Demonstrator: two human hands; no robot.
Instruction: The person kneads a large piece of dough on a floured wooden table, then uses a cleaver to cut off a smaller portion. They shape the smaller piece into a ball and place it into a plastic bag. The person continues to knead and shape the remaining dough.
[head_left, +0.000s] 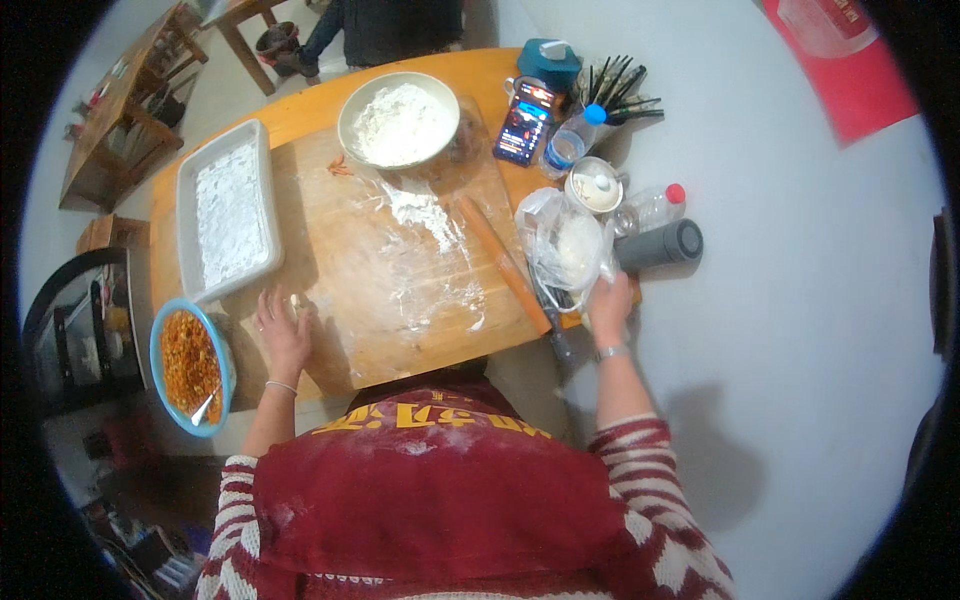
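Observation:
My left hand [287, 333] rests on the floured wooden board [350, 280] with its fingers apart, touching or beside a small pale piece [296, 301]. Left of it is a blue-rimmed bowl [183, 365] of orange-brown chopped filling with a spoon. Above it lies a white rectangular tray [228, 215] coated in white powder. My right hand [610, 305] grips a clear plastic bag [570, 255] with pale contents at the board's right edge. A wooden rolling pin [500, 260] lies left of the bag. A bowl of flour [398, 122] stands at the back.
Along the table's right side stand a phone [525, 125], bottles [565, 145], a teal container [548, 62], a lidded cup [594, 180], a dark flask [660, 243] and chopsticks. A white wall [780, 350] is at the right. Behind are wooden furniture and a person's dark-clothed leg [325, 35].

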